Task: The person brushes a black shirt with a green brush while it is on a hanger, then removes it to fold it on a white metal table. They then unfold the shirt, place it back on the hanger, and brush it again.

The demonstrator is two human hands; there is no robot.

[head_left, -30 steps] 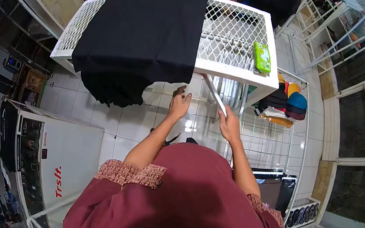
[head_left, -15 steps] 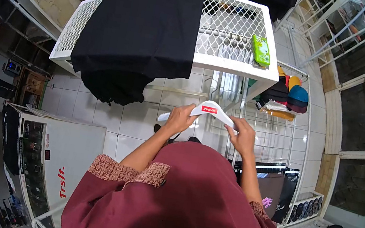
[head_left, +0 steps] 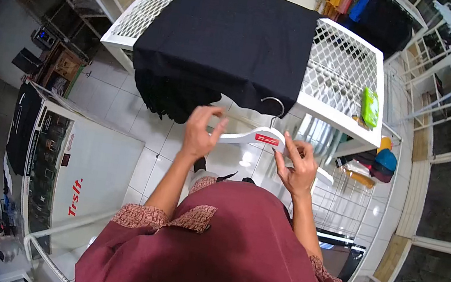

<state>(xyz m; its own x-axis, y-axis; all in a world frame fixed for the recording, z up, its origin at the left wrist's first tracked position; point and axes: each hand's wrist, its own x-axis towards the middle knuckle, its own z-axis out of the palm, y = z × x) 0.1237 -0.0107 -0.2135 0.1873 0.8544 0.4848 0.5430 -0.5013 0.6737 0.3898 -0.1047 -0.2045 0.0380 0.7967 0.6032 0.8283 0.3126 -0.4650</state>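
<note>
1. At far left, a white box (head_left: 107, 160) stands on the floor, red "Trslt." lettering on its pale side and a dark printed panel on its left face.
2. Next comes the desk (head_left: 120, 41), white-framed with a mesh top.
3. A black cloth (head_left: 230, 35) lies spread over the desk's left and middle part, draping over the near edge; below it on the left hangs dark, ragged-edged fabric.
4. The left hand (head_left: 201, 132) is raised before the cloth, thumb and forefinger parted, at the left end of the hanger. Whether it grips there, I cannot tell.
5. The white hanger (head_left: 246, 137) is held above the tiled floor, between the person and the desk's near side. Its red "Trslt." label faces the camera, and its metal hook points up, overlapping the cloth's lower edge in view.
6. The right hand (head_left: 297, 167) grips the hanger's right arm just beside the label, fingers bent; the arm's tip shows beyond the hand.
7. On the desk's right end lies a green packet (head_left: 370, 108).
8. Below and right of that end are stacked caps (head_left: 385, 161), one blue on the outer side.
</note>
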